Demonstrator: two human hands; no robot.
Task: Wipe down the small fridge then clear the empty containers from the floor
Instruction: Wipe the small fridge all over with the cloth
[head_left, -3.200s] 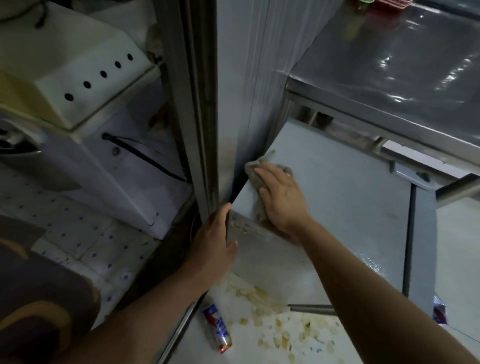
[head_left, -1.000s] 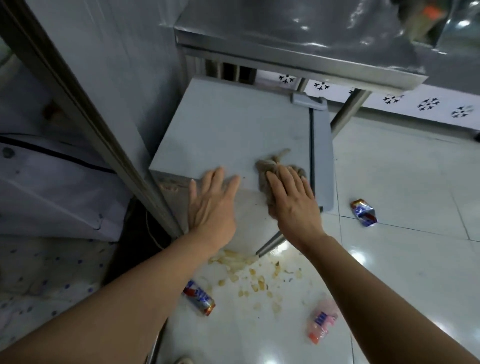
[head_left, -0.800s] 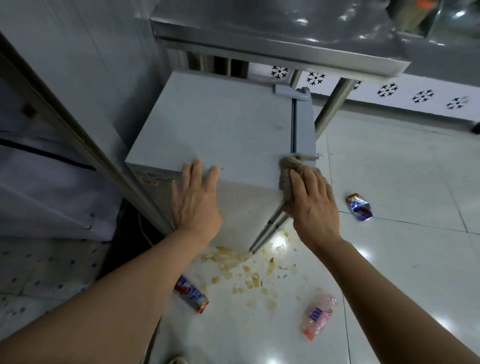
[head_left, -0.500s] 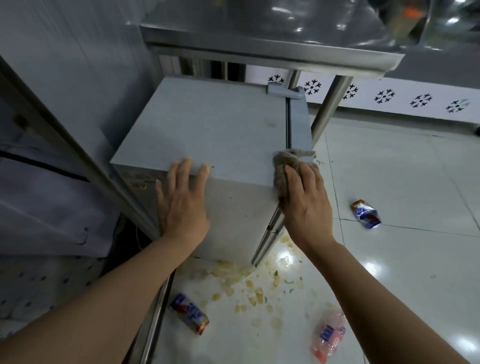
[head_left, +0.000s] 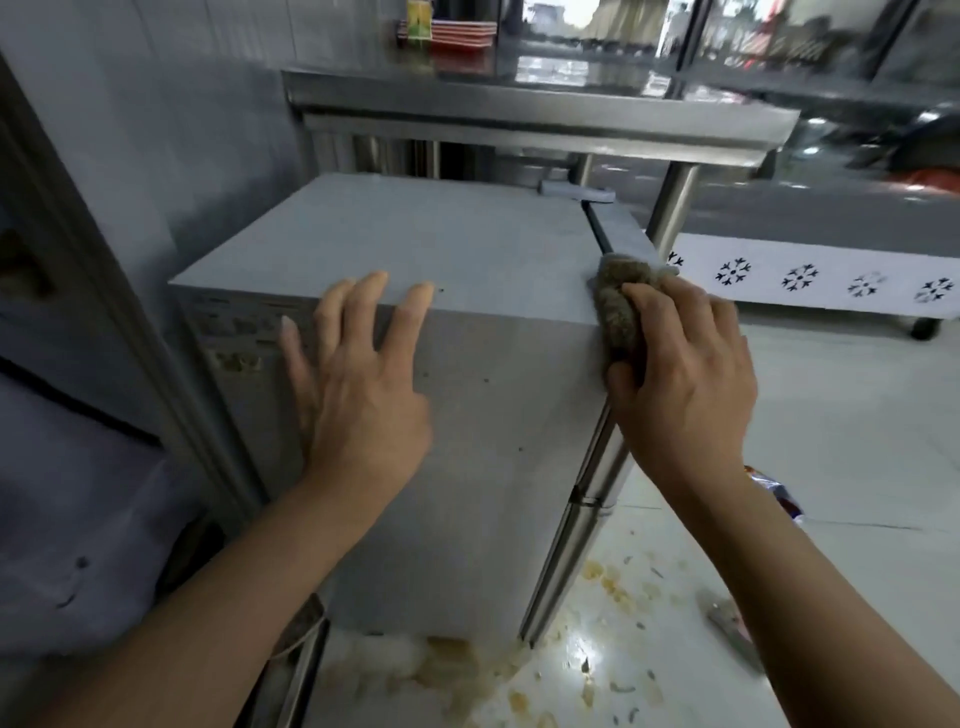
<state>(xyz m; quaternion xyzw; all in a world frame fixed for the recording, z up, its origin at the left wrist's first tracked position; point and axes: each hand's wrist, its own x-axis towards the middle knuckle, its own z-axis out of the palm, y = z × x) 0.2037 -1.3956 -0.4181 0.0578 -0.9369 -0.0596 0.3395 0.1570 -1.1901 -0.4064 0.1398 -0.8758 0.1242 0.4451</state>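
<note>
The small grey fridge stands under a steel table, its top and near side facing me. My left hand lies flat with fingers spread on the fridge's near side, fingertips at the top edge. My right hand grips a brown-grey rag and presses it on the fridge's front right corner, by the door seam. A crumpled blue and orange wrapper shows on the floor just behind my right forearm. A flattened clear container lies lower right, partly hidden by that arm.
The steel table overhangs the fridge, with its leg right behind the door. A tall metal cabinet edge stands at the left. Yellowish food scraps litter the white tiled floor in front of the fridge.
My view has dropped lower and closer to the fridge. The right hand with the rag stays at the front right corner, now wrapping the edge. The can on the floor has left view.
</note>
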